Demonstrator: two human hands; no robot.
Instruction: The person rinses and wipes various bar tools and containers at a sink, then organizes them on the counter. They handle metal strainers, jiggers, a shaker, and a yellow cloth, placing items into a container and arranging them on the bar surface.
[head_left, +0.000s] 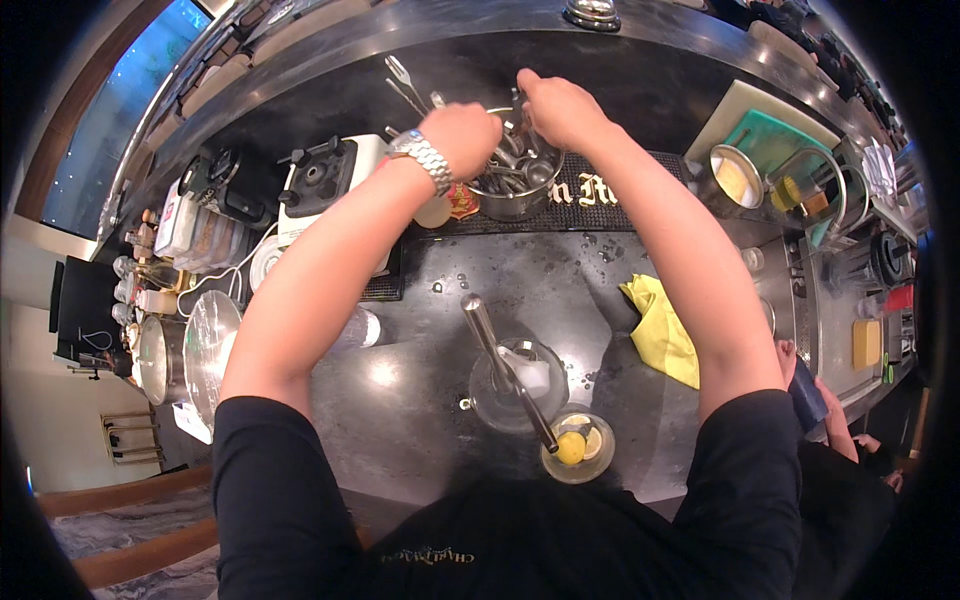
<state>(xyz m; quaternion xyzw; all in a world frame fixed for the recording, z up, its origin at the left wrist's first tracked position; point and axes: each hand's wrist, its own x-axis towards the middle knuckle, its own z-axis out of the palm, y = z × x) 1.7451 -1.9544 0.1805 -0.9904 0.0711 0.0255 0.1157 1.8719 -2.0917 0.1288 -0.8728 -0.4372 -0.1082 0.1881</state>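
Observation:
Both my arms reach to the far side of the counter, over a metal container packed with spoons and other metal bar tools. My left hand, with a metal watch on its wrist, is closed at the container's left rim; what its fingers hold is hidden. My right hand is closed at the upper right of the container, pinching a thin dark piece I cannot make out. Near me stands a glass with ice, with a metal muddler slanting across it. Beside it, a small glass dish holds lemon pieces.
A yellow cloth lies to the right on the dark counter. At left are a blender base and a large round lid. A metal pot and teal board stand at far right. Another person's hand shows at lower right.

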